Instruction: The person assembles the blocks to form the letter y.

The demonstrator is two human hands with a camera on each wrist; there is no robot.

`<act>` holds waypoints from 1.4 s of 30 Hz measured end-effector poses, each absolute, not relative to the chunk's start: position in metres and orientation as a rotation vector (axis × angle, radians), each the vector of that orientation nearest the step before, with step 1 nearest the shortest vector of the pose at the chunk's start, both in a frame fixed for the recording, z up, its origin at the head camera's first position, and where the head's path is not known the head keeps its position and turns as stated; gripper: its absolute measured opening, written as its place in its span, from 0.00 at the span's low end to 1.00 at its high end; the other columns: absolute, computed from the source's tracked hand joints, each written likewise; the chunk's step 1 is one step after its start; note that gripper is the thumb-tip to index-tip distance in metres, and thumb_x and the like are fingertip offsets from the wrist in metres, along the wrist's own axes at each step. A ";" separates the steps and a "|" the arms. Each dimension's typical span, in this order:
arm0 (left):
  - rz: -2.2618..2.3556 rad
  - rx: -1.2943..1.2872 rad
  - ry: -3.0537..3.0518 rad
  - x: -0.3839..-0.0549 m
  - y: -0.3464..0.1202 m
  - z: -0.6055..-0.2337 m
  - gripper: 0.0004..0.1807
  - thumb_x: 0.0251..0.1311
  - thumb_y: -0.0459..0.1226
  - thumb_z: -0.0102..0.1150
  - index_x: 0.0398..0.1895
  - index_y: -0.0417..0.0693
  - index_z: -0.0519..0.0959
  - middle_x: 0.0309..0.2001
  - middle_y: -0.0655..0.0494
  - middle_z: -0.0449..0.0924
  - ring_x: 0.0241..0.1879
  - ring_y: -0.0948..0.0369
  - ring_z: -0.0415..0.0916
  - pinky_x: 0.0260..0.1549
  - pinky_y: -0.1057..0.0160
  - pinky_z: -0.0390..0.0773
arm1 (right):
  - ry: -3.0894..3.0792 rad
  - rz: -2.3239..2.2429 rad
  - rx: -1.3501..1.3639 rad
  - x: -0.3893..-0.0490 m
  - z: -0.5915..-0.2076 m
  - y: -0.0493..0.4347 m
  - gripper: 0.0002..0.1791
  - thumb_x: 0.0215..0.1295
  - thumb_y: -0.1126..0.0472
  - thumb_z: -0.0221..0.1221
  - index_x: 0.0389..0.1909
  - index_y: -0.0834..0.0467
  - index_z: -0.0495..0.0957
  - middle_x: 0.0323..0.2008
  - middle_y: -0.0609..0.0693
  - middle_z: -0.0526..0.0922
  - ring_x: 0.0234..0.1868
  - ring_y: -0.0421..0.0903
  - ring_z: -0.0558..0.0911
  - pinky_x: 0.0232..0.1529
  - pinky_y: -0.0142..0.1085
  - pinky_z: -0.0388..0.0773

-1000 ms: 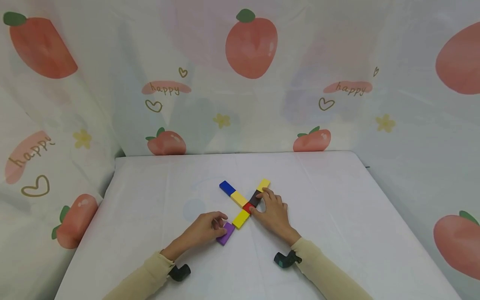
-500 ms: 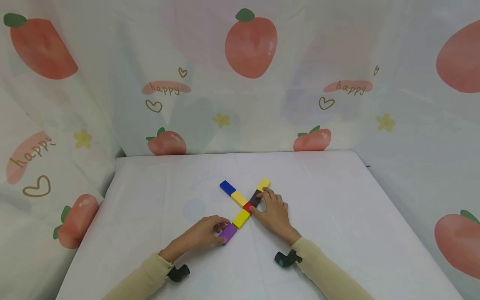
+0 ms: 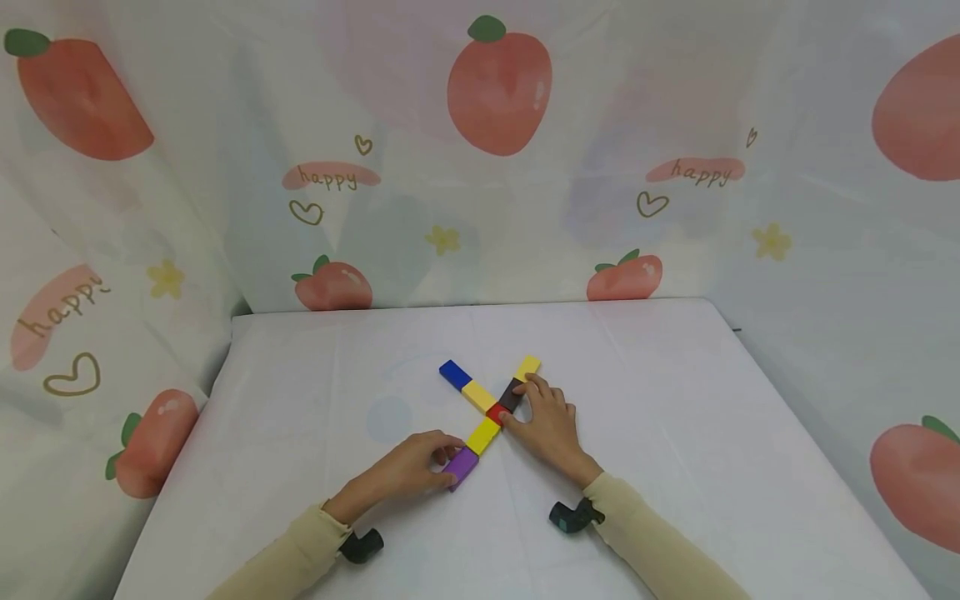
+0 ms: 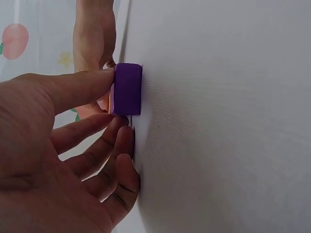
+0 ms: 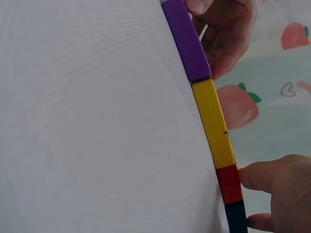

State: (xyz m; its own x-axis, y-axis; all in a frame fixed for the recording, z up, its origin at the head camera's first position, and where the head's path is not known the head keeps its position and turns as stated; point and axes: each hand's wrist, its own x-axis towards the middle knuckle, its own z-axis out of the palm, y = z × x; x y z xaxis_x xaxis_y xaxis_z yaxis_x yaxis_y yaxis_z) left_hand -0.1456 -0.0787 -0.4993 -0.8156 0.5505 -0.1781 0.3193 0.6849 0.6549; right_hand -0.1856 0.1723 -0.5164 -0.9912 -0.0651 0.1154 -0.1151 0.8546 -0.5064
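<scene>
My left hand (image 3: 410,465) holds the purple block (image 3: 462,468) at the near end of a diagonal row, thumb at its near end and a finger toward its far end. In the right wrist view the purple block (image 5: 187,41) touches the end of a yellow block (image 5: 214,124). Beyond that come a small red block (image 5: 229,184) and a black block (image 5: 236,217). My right hand (image 3: 550,423) rests over the row, its thumb on the red block and a fingertip on the black block. Another yellow block (image 3: 528,367) lies at the far end.
A second arm of blocks branches far left from the red block: a pale yellow block (image 3: 478,397), then a blue block (image 3: 455,375). White cloth covers the table (image 3: 660,400). A fruit-printed curtain (image 3: 502,225) stands behind and at the sides.
My left hand has slid the purple block a little to the right and turned it into line, up against the yellow block's end. The right hand has stayed in place.
</scene>
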 end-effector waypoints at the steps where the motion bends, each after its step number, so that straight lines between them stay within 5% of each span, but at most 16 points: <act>1: 0.892 0.691 2.538 -0.146 -0.079 -0.500 0.28 0.57 0.40 0.69 0.62 0.50 0.75 0.45 0.63 0.79 0.43 0.66 0.73 0.44 0.68 0.77 | -2.936 0.809 0.143 -0.186 -0.516 0.172 0.26 0.58 0.41 0.64 0.53 0.50 0.75 0.71 0.52 0.65 0.63 0.59 0.68 0.50 0.52 0.64; 7: 0.906 0.740 2.572 -0.145 -0.079 -0.503 0.26 0.61 0.38 0.64 0.62 0.45 0.75 0.44 0.61 0.79 0.43 0.66 0.73 0.44 0.67 0.77 | -2.941 0.795 0.144 -0.186 -0.516 0.172 0.26 0.58 0.41 0.64 0.53 0.50 0.75 0.71 0.52 0.65 0.63 0.59 0.68 0.50 0.52 0.64; 16: 0.815 0.592 2.682 -0.140 -0.066 -0.504 0.33 0.53 0.53 0.69 0.61 0.50 0.76 0.35 0.65 0.75 0.33 0.67 0.69 0.32 0.70 0.71 | -2.955 0.802 0.126 -0.185 -0.515 0.171 0.26 0.58 0.41 0.65 0.53 0.50 0.75 0.72 0.52 0.65 0.64 0.59 0.68 0.50 0.52 0.64; 42: 0.810 0.526 2.753 -0.141 -0.055 -0.504 0.26 0.59 0.51 0.64 0.57 0.48 0.78 0.34 0.63 0.76 0.31 0.66 0.69 0.29 0.71 0.71 | -2.963 0.822 0.128 -0.185 -0.512 0.174 0.27 0.58 0.41 0.65 0.54 0.51 0.76 0.71 0.53 0.65 0.64 0.60 0.68 0.52 0.55 0.65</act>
